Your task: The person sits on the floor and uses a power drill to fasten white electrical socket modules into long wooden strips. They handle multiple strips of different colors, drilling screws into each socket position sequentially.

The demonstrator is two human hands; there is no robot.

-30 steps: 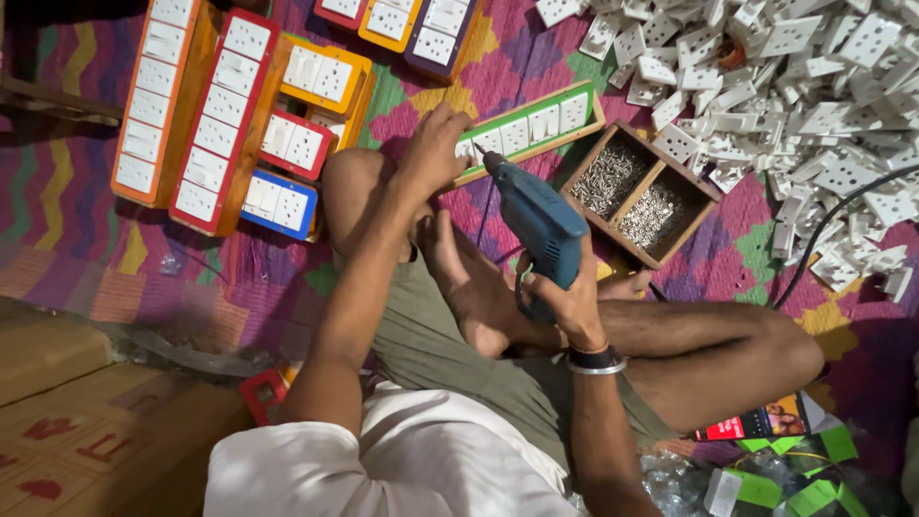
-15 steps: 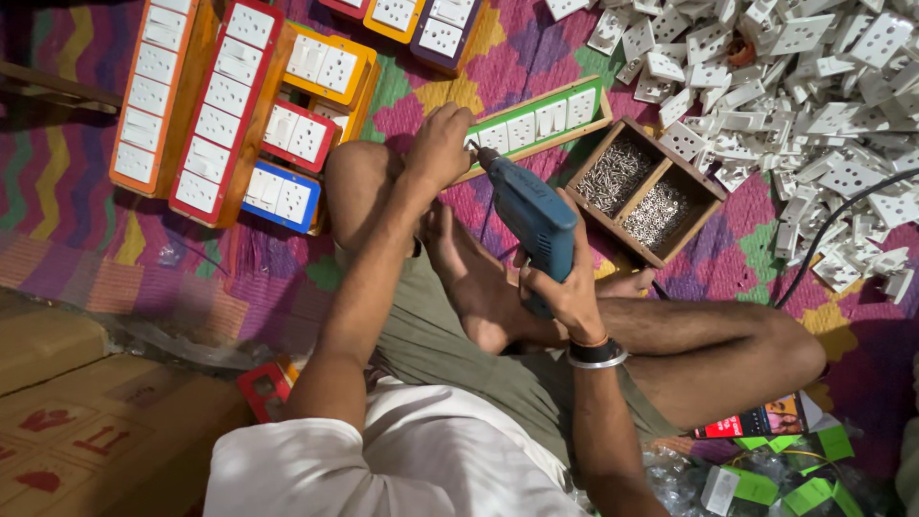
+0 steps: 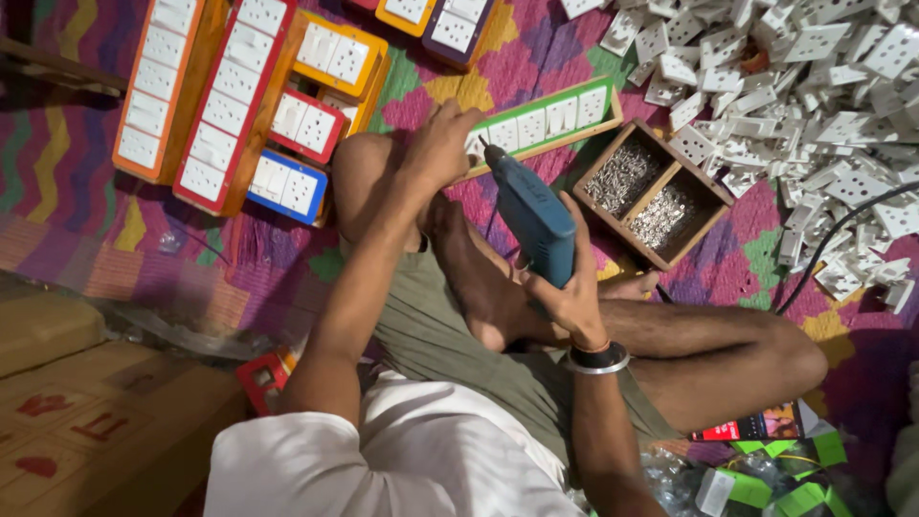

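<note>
Two hands at work over crossed legs: right hand (image 3: 574,297) wrapped tight round the handle of the blue electric drill (image 3: 531,215), bit slanting up-left towards the long green-framed white switch board (image 3: 546,124). Left hand (image 3: 442,144), nearer the board, pressing down its near end, board's long axis running up-right. Bit tip and left fingertips hidden; grip there impossible to tell.
</note>
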